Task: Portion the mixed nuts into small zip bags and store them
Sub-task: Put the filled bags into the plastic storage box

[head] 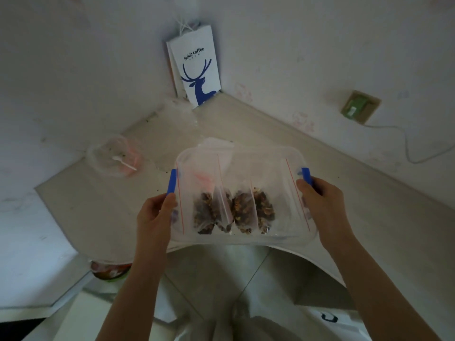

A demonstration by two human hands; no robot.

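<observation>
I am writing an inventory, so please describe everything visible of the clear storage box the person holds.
The clear plastic storage box is rectangular with rounded corners and one blue latch on each short side. It holds several small zip bags of nuts, side by side. The left hand and right hand grip its sides at the latches, over the near edge of the counter.
</observation>
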